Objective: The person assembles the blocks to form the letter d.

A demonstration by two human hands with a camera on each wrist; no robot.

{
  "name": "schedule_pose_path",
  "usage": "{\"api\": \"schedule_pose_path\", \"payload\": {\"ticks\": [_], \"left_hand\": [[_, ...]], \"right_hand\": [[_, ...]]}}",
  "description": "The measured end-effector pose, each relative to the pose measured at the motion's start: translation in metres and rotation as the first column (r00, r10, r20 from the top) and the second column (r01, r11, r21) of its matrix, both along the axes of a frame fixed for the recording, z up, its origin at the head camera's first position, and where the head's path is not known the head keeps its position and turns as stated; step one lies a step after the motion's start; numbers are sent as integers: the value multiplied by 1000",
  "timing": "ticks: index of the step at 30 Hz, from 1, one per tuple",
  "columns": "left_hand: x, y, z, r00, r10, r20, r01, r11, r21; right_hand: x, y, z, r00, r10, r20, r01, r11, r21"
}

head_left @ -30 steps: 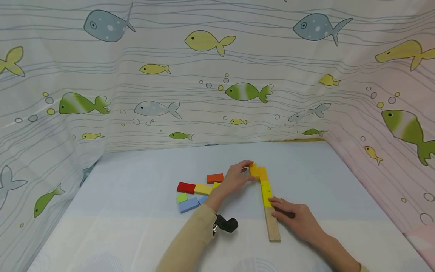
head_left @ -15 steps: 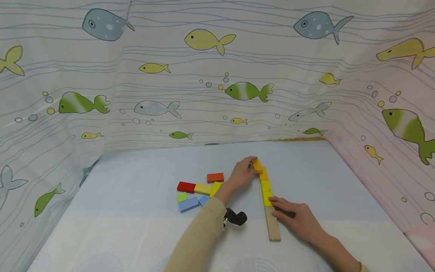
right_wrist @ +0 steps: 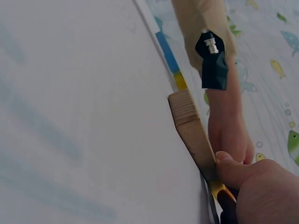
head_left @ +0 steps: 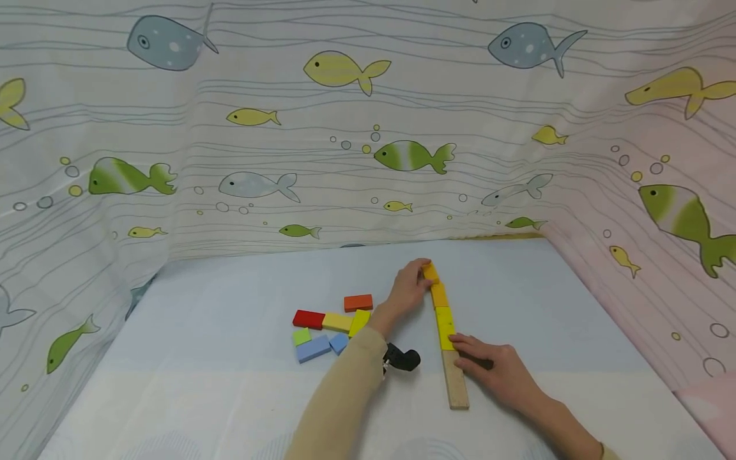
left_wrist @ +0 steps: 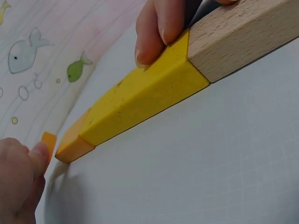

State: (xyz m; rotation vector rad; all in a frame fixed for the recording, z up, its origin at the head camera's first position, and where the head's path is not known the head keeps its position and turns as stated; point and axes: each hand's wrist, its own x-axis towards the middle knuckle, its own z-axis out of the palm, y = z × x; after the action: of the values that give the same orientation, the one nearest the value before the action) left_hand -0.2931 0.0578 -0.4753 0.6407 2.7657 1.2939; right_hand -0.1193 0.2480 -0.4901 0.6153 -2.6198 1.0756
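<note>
At the far end of a row of blocks, my left hand point(head_left: 407, 286) pinches an orange block point(head_left: 430, 273) between thumb and fingers. The left wrist view shows a narrow gap between that held block point(left_wrist: 49, 140) and the orange block point(left_wrist: 74, 140) ending the row. After it come a yellow block point(head_left: 444, 327) and a plain wooden block point(head_left: 456, 381), set end to end. My right hand point(head_left: 497, 367) rests against the row's right side. Its fingertips touch the yellow block, while its thumb lies by the wooden one, near the joint. The left palm is hidden.
Left of my left forearm lie loose blocks: an orange-red one point(head_left: 358, 303), a red one point(head_left: 308, 319), a pale yellow one point(head_left: 337, 322), a bright yellow one point(head_left: 360, 321), a green one point(head_left: 301, 337) and blue ones point(head_left: 313, 349). A fish-patterned curtain point(head_left: 253, 147) surrounds the table.
My left hand has carried the orange block farther away, from beside the row's last orange block to beyond its far end. My right hand stays in place; the head view shifts slightly.
</note>
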Motion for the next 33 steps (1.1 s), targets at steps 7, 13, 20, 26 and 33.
{"api": "schedule_pose_path", "payload": {"ticks": [7, 13, 20, 26, 33], "left_hand": [[-5, -1, -1, 1000, 4, -19, -3, 999, 37], [-8, 2, -3, 1000, 7, 19, -8, 997, 82], [-9, 6, -5, 998, 13, 65, -22, 991, 131], [-8, 7, -4, 996, 7, 92, -22, 987, 159], [-7, 9, -4, 995, -1, 103, -17, 984, 175]], "right_hand": [[0, -3, 1, 1000, -5, 28, 5, 1000, 5], [0, -2, 0, 1000, -15, 21, 14, 1000, 10], [-1, -1, 1, 1000, -18, 14, 17, 999, 30], [0, -2, 1, 1000, -12, -20, 12, 1000, 29], [0, -1, 0, 1000, -7, -23, 8, 1000, 19]]}}
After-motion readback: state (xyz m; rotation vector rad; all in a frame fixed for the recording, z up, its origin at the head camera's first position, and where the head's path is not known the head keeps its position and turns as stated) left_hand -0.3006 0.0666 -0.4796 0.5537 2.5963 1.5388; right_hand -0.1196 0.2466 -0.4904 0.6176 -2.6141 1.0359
